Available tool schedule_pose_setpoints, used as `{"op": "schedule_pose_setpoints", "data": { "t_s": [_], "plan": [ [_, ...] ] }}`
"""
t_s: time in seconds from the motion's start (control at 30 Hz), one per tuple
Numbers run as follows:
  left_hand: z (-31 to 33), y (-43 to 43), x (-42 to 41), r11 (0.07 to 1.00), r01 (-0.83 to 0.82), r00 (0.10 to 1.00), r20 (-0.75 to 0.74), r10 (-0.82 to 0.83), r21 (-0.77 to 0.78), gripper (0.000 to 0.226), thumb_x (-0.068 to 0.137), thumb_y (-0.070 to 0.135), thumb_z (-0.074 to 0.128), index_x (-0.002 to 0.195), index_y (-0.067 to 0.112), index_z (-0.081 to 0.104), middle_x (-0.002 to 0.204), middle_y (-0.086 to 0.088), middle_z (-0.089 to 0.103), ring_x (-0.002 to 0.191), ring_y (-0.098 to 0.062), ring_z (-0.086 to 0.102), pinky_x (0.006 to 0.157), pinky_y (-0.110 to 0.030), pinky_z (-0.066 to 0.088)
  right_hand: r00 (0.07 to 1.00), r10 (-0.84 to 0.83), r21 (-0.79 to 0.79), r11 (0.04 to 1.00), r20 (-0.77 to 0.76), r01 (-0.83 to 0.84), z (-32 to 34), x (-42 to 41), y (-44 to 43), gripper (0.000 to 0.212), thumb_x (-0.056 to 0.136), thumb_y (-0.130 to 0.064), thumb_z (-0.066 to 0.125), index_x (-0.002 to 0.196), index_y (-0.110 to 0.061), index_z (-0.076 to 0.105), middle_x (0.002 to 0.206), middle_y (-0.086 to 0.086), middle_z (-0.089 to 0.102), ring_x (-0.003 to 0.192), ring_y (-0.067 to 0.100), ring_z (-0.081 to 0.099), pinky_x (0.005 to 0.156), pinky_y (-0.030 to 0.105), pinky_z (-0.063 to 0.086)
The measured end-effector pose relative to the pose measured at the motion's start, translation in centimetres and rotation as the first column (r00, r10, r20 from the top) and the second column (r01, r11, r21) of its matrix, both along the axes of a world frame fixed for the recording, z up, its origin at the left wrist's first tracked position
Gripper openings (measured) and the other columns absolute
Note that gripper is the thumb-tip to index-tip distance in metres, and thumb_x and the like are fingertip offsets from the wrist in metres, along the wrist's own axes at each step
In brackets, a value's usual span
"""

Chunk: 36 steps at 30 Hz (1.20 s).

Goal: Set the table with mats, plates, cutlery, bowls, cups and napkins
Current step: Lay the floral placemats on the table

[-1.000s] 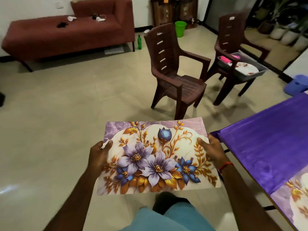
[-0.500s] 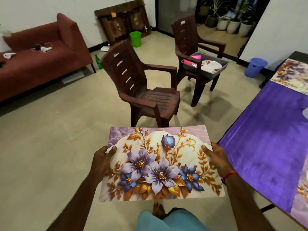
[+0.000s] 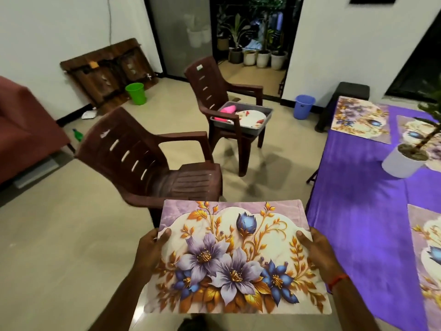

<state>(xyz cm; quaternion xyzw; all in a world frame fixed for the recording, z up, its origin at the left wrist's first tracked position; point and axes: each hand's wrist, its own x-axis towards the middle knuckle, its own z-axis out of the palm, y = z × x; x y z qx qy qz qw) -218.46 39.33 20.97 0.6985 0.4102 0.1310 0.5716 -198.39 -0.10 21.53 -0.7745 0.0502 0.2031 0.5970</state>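
- Pinching is done at both short edges of the floral mat (image 3: 236,256): left hand (image 3: 150,252) and right hand (image 3: 317,253) thumbs are pressed on top.
- It is held level just beside the table (image 3: 358,199).
- Three mats (image 3: 360,120) are already laid; plates (image 3: 250,117) are left in the grey tub (image 3: 267,113) on a chair (image 3: 210,87).

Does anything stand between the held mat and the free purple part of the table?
Nothing visible. The floral mat, gripped by left hand and right hand, is beside bare tablecloth; the potted plant stands farther back.
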Motion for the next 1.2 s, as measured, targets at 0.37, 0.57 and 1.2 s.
{"op": "schedule_pose_setpoints", "data": {
  "t_s": [0.37,0.57,1.2],
  "plan": [
    [0.3,4.6,19.6,0.929,0.361,0.932,0.076,-0.356,-0.084,0.016,0.097,0.021,0.069,0.090,0.006,0.073,0.070,0.002,0.076,0.063,-0.008,0.070,0.052,-0.019,0.052,0.935,-0.354,-0.026,0.935,0.029,0.355,0.2,3.9,0.2,0.013,0.098,-0.024,0.065,0.102,-0.012,0.067,0.089,0.005,0.078,0.077,0.019,0.075,0.062,0.031,0.058],
    [-1.4,4.1,28.7,0.838,0.540,0.841,0.035,-0.539,-0.076,0.015,0.096,0.017,0.071,0.089,0.003,0.073,0.064,0.006,0.074,0.057,-0.002,0.067,0.050,-0.017,0.051,0.838,-0.542,-0.077,0.835,0.061,0.546,0.0,3.4,-0.4,0.013,0.097,-0.025,0.066,0.103,-0.014,0.068,0.094,0.005,0.077,0.086,0.023,0.073,0.071,0.035,0.057],
    [-4.4,-7.8,55.2,0.505,0.837,0.513,-0.019,-0.858,-0.209,0.020,0.091,0.029,0.078,0.092,0.009,0.078,0.092,-0.018,0.078,0.086,-0.036,0.072,0.090,-0.057,0.057,0.515,-0.856,-0.093,0.510,0.046,0.855,-3.6,8.7,-6.3,0.017,0.097,-0.027,0.065,0.109,-0.016,0.070,0.102,0.000,0.075,0.095,0.016,0.069,0.074,0.032,0.052]
  ]
}}
